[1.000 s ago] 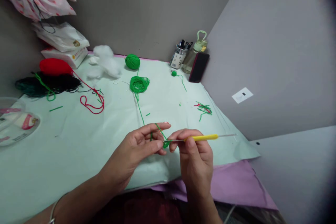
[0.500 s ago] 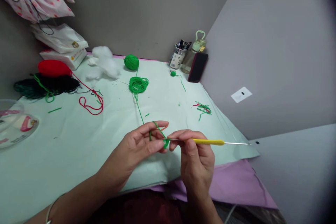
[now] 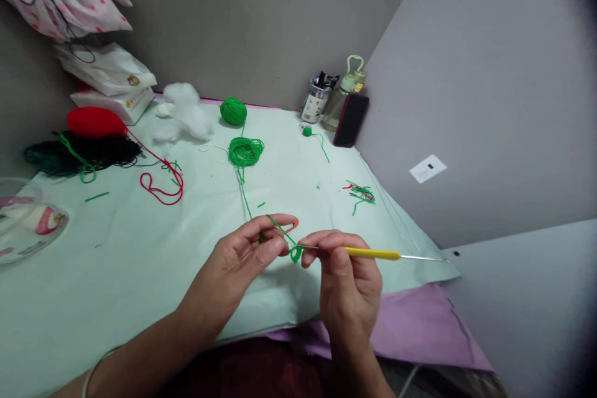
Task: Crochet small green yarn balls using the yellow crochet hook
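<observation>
My right hand (image 3: 347,286) is closed around a yellow-handled crochet hook (image 3: 373,254) that points left, its tip in a small green crochet piece (image 3: 295,254). My left hand (image 3: 242,255) pinches the green yarn (image 3: 245,196) beside that piece, with the strand running over the stretched forefinger. The yarn leads back across the pale green table cover (image 3: 140,249) to a loose green coil (image 3: 245,151) and a green yarn ball (image 3: 233,111).
Red yarn (image 3: 96,122), dark yarn (image 3: 84,150) and white stuffing (image 3: 186,113) lie at the back left. A jar (image 3: 316,101), a bottle (image 3: 347,90) and a phone (image 3: 351,120) stand in the corner. Yarn scraps (image 3: 361,194) lie to the right, clear containers (image 3: 23,217) to the left.
The hook has slid to the right through my right hand's fingers. My left hand has drawn slightly left, away from the green piece, with its forefinger raised.
</observation>
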A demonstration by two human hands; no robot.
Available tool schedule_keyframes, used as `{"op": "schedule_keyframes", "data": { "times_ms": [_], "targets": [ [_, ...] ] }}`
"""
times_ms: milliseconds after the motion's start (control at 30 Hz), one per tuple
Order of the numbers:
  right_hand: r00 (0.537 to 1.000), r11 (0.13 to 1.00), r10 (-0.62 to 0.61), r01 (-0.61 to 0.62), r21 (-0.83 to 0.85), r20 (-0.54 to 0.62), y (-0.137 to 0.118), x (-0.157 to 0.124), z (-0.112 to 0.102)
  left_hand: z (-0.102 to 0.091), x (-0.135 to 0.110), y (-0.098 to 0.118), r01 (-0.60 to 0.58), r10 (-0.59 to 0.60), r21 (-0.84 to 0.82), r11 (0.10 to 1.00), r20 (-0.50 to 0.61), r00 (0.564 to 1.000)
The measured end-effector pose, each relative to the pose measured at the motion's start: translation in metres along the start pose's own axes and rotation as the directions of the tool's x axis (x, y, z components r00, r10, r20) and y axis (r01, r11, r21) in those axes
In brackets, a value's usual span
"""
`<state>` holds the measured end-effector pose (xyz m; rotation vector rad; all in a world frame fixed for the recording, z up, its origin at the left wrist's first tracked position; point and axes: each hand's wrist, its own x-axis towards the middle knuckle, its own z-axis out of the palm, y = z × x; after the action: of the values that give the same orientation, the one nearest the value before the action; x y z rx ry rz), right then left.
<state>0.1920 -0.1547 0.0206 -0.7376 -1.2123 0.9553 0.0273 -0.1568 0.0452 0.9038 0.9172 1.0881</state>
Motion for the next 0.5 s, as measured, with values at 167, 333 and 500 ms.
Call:
{"op": "schedule_keyframes", "data": {
  "times_ms": [167, 333, 500],
  "targets": [
    [0.999, 0.996, -0.044, 0.043, -0.083, -0.014, -0.0002, -0.0024, 0.0026, 0.0063, 0.0004, -0.0004, 0.02, -0.021, -0.079, 0.997, -0.014, 1.0],
    [0.999, 0.993, -0.051, 0.051, -0.103, 0.0, 0.0001, -0.0033, 0.0034, 0.006, 0.0029, -0.0018, 0.021, -0.022, -0.059, 0.998, -0.015, 1.0],
    [0.999, 0.996, -0.018, 0.021, -0.082, 0.036, -0.0012, -0.0036, 0.001, 0.0025, 0.0019, -0.0024, 0.038, -0.038, -0.074, 0.997, 0.003, 0.999]
  ]
}}
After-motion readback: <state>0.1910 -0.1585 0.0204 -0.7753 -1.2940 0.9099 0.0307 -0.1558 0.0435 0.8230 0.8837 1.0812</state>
